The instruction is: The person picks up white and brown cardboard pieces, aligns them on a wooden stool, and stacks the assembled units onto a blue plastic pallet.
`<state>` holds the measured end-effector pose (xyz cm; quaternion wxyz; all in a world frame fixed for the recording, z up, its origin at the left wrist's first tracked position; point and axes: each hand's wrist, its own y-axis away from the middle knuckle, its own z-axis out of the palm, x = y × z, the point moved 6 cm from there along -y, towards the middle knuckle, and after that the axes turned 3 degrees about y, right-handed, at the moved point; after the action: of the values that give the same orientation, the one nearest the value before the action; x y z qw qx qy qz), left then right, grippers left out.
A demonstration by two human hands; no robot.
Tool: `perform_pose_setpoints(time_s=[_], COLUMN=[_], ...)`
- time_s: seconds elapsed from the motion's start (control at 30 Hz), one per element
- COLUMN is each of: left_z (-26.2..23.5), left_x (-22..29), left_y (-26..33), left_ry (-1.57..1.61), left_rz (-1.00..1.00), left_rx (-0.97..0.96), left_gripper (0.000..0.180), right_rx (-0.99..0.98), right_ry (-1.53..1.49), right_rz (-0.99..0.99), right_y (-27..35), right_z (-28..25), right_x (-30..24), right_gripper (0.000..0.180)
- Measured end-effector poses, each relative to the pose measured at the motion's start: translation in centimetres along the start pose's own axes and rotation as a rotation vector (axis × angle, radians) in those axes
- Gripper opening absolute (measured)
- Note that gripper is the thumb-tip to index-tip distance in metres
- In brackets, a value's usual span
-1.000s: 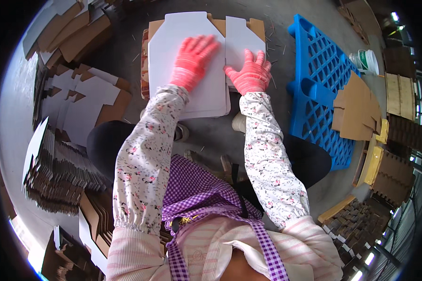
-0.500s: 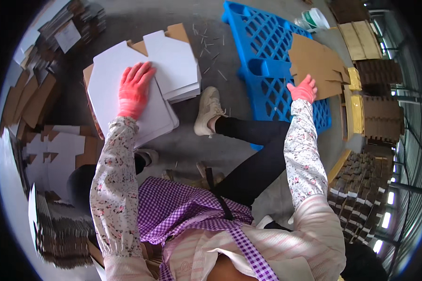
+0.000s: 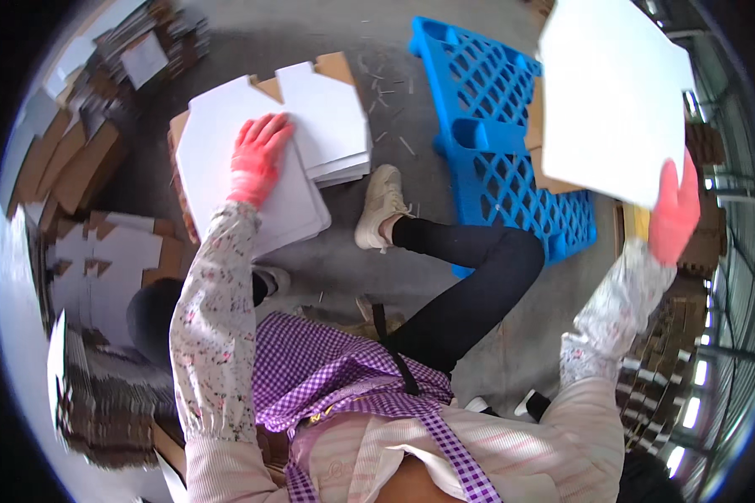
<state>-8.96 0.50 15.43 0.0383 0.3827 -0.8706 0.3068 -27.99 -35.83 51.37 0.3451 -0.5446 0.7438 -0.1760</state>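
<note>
My left hand [image 3: 260,158], in a pink glove, lies flat with fingers stretched on a stack of white-faced cardboard blanks [image 3: 212,172] with notched edges and brown undersides. Up at the right, my right hand [image 3: 676,210], gloved alike, grips the lower right edge of a large white-faced cardboard blank [image 3: 612,101], held up and tilted. That blank partly covers a blue plastic pallet [image 3: 488,163] and a brown cardboard sheet [image 3: 555,180] on it.
Scraps [image 3: 407,146] litter the floor between the stack and the pallet. More cardboard piles [image 3: 113,260] stand along the left, with another stack [image 3: 113,419] lower down. Bundled cardboard [image 3: 663,360] is piled at the right. My foot in a pale shoe [image 3: 383,207] rests between stack and pallet.
My right hand has moved right and up from over the pallet and now holds up a white-faced blank. My left hand stays on the stack; the view has shifted slightly.
</note>
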Motion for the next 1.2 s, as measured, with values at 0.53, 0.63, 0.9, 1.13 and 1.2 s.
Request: perform_pose_setpoints(time_s=[0.53,0.63,0.9,1.13,1.2], left_z=[-4.5,-3.1,-3.6,-4.3,-4.2], left_x=[-11.2,-14.8,-11.2,-10.8,-10.9], left_y=[6.4,8.4,6.7,7.6,7.3], left_ry=[1.439,0.891,0.325,0.252,0.250], left_rz=[-1.300,-1.159,-1.202,-1.179,-1.142], left_rx=[0.357,0.290,0.069,0.098,0.147], left_gripper=[0.052,0.075,0.085,0.080,0.078], right_rx=[-0.412,-0.536,-0.262,-0.348,-0.417], right_ry=[-0.697,-0.678,0.458,-0.433,-0.237], right_rz=[0.178,0.265,0.034,-0.007,-0.204], right_y=[24.6,25.2,12.2,13.0,15.1], right_z=[33.0,34.2,32.4,29.5,32.5], right_x=[-13.5,-15.5,2.5,-8.4,-12.6], right_gripper=[0.046,0.046,0.057,0.025,0.048])
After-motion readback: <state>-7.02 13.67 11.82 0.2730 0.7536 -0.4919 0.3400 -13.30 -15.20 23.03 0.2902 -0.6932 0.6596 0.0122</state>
